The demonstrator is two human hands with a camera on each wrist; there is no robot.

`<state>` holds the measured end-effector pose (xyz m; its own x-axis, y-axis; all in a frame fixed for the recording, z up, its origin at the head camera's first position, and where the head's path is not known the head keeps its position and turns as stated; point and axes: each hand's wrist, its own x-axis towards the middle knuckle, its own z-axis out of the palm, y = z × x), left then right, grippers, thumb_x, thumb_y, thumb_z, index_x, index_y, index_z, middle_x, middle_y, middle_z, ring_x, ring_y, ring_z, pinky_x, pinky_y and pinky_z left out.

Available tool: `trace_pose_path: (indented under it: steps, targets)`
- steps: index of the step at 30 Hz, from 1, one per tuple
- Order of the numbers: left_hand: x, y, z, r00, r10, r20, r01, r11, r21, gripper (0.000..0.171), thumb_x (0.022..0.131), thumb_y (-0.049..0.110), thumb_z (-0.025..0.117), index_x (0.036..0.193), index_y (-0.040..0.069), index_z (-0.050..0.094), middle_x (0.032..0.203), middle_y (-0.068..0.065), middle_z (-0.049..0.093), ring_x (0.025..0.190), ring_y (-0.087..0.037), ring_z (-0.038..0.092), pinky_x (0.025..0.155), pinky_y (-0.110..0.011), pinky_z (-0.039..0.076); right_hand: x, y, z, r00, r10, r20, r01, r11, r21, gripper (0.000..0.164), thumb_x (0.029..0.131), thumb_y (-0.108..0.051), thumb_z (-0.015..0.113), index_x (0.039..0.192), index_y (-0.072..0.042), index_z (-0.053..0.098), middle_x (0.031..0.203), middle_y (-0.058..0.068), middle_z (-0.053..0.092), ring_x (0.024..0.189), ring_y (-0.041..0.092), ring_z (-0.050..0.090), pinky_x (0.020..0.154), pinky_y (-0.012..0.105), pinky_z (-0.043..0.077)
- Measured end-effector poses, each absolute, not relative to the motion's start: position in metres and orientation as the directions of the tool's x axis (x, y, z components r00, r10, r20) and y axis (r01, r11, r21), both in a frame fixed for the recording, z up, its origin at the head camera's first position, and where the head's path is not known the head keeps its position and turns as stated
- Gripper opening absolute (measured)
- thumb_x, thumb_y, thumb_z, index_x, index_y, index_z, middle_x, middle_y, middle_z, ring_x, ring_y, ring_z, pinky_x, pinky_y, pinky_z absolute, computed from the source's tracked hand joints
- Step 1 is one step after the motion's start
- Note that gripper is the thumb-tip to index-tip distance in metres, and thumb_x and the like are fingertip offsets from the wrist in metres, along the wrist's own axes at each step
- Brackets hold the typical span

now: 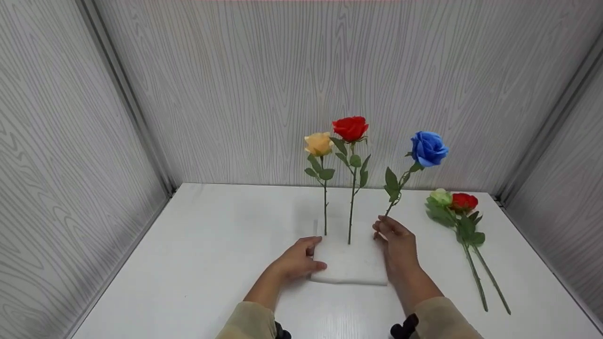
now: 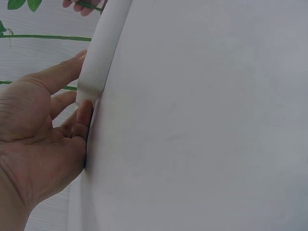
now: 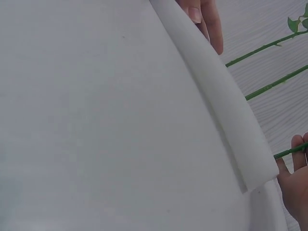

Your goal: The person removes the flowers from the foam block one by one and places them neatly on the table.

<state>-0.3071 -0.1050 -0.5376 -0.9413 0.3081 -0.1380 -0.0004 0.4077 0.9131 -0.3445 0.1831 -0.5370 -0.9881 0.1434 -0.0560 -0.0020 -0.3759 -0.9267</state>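
Note:
A white foam block (image 1: pixel 351 268) lies on the table, with a yellow rose (image 1: pixel 319 144) and a red rose (image 1: pixel 350 128) standing upright in it. My left hand (image 1: pixel 297 259) holds the block at its left side, thumb over the top; in the left wrist view the bent fingers (image 2: pixel 83 118) touch its side. My right hand (image 1: pixel 399 242) pinches the lower stem of a blue rose (image 1: pixel 429 149), which leans right above the block's right edge. In the right wrist view the blue rose's green stem (image 3: pixel 288 151) reaches the block's edge; whether it enters the foam is hidden.
On the right of the white table (image 1: pixel 212 254) lie a second red rose (image 1: pixel 464 201) and a pale green rose (image 1: pixel 441 197), stems toward me. Grey wood-grain panels (image 1: pixel 264 94) stand behind and at both sides.

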Motion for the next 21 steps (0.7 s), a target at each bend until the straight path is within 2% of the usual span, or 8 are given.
trace_pose_path:
  steps: [7,14,21]
  targets:
    - [-0.306,-0.105,-0.537,-0.941,0.313,-0.128,0.011,0.408,0.913,0.082,0.092,0.011,0.087,0.164,0.011,0.048,0.173,-0.018,0.037,0.153,-0.04,0.047,0.125,-0.055,0.042,-0.346,0.189,-0.537,-0.991,0.122,-0.049,-0.004,-0.399,-0.917,0.017,0.107,-0.008,0.067,0.117,-0.014,0.08,0.108,0.001,0.077,0.109,0.015,0.074,0.109,0.044,0.057]
    - [-0.307,-0.106,-0.536,-0.939,0.326,-0.115,0.037,0.425,0.905,0.081,0.093,0.012,0.086,0.164,0.008,0.047,0.171,-0.021,0.039,0.151,-0.041,0.048,0.125,-0.056,0.042,-0.343,0.201,-0.529,-0.998,0.054,-0.025,0.011,-0.241,-0.971,0.03,0.109,-0.01,0.064,0.139,-0.006,0.069,0.111,0.0,0.077,0.106,0.012,0.077,0.103,0.043,0.063]
    - [-0.306,-0.106,-0.536,-0.939,0.327,-0.111,0.049,0.445,0.894,0.081,0.094,0.015,0.086,0.164,0.009,0.047,0.17,-0.02,0.04,0.149,-0.039,0.049,0.126,-0.057,0.039,-0.337,0.212,-0.525,-1.0,0.014,-0.007,0.004,-0.196,-0.981,0.035,0.106,-0.008,0.07,0.14,-0.007,0.071,0.108,-0.001,0.078,0.1,0.012,0.08,0.091,0.042,0.067]
